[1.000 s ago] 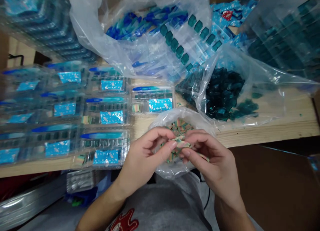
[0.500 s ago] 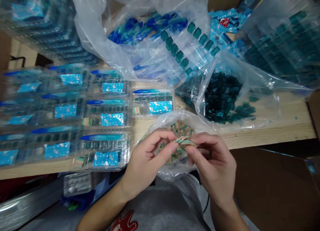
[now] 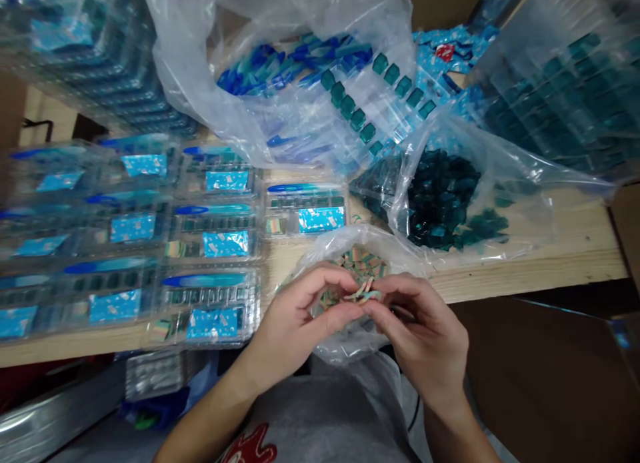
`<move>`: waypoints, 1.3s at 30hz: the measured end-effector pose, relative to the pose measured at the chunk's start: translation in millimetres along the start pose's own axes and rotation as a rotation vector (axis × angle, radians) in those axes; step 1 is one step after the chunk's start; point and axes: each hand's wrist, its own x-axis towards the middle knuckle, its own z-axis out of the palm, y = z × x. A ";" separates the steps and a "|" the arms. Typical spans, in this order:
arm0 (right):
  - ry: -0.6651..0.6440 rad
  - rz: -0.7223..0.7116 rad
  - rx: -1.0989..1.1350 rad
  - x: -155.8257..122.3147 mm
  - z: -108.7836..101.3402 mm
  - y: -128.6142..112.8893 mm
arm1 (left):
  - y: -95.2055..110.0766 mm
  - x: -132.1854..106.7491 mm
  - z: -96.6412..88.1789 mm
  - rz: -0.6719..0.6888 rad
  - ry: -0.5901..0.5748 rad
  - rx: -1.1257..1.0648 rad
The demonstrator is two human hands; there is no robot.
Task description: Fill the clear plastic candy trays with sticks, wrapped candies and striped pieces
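Note:
My left hand and my right hand meet at the table's front edge, fingers pinched together on a small bunch of striped pastel pieces. Both hands hover over a small clear bag that holds more of the same striped pieces. To the left lie several clear plastic packs, each with a blue pen, a row of dark teal blocks and a blue card.
A wooden table carries a clear bag of dark teal blocks, a large bag of blue pens and teal strips, and stacked clear trays at the right and top left. Brown cardboard stands below right.
My hands have stayed over the small bag while the fingers worked the striped pieces; the right hand's fingers have curled in closer to the left.

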 end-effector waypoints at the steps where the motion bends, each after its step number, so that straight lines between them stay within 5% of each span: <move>1: -0.022 -0.042 -0.038 0.1 -1.4 0.1 | -0.4 -0.1 0.2 0.004 -0.001 0.004; 4: -0.089 -0.118 -0.104 0.4 -4.9 -0.6 | -1.5 -0.5 1.0 0.039 0.019 0.055; 8: -0.098 0.014 -0.002 -0.5 -8.6 -2.2 | -1.8 -1.5 2.8 0.074 0.062 0.064; 15: 0.115 -0.030 -0.145 -8.0 -13.4 -3.3 | -2.0 -1.7 9.5 -0.006 0.199 0.022; 22: 0.022 0.272 0.414 -3.1 0.1 -3.1 | 0.1 -1.9 12.8 -0.007 0.194 0.045; 27: 0.208 0.143 0.181 -5.1 15.1 4.0 | 0.2 -2.6 13.0 0.020 0.221 -0.024; 34: 0.148 -0.017 0.060 -11.3 14.8 4.3 | -2.0 -0.9 15.1 0.032 0.261 -0.057; 39: 0.202 0.044 0.143 -7.9 19.2 4.6 | -2.5 -1.0 10.6 -0.011 0.195 -0.104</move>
